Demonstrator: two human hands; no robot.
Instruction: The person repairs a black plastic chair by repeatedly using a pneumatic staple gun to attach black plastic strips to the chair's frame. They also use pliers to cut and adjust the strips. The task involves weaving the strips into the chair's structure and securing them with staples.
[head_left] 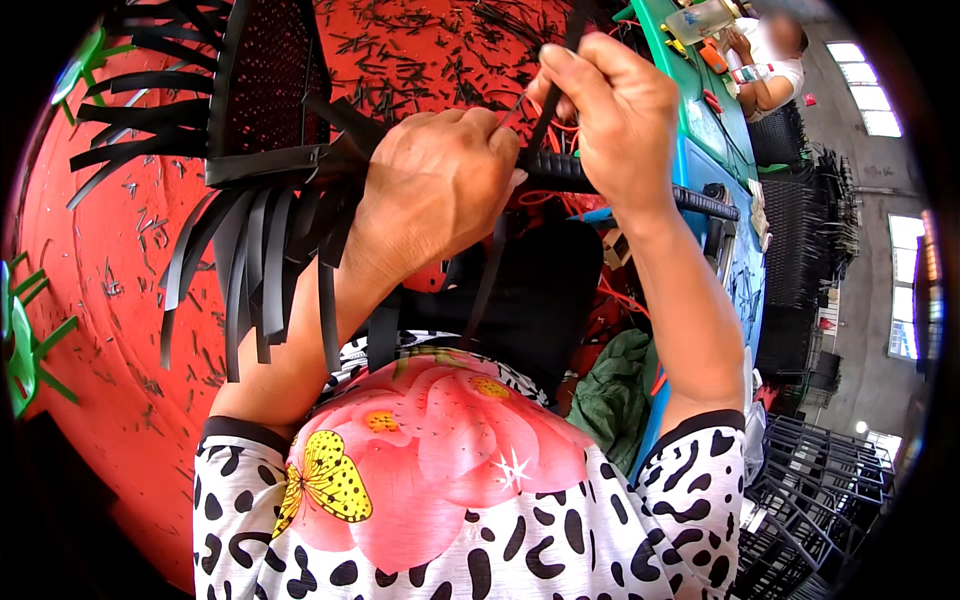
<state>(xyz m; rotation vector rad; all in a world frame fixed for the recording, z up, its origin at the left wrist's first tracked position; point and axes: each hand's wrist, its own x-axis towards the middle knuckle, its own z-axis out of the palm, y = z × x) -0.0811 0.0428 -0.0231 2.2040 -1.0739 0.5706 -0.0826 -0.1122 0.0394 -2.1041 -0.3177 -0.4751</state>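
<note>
A black woven panel on a frame [270, 90] stands at the upper left, with many loose flat strips [255, 265] hanging from its edges. My left hand [430, 180] is closed on the frame's bar at the panel's corner; its fingers are mostly hidden beneath the hand. A black rail [560, 170] runs on from it to the right. Just above this rail, my right hand [620, 110] pinches a flat black strip [543, 120] between thumb and fingers. That strip slants down toward my left hand, and a strip end hangs below the hand.
Cut black scraps litter the red surface [110, 300]. Green plastic legs [35, 345] stand at the left. On the right are a blue-green table [700, 150] with tools, a co-worker [775, 60], stacked black frames [810, 500] and a crumpled green cloth [615, 390].
</note>
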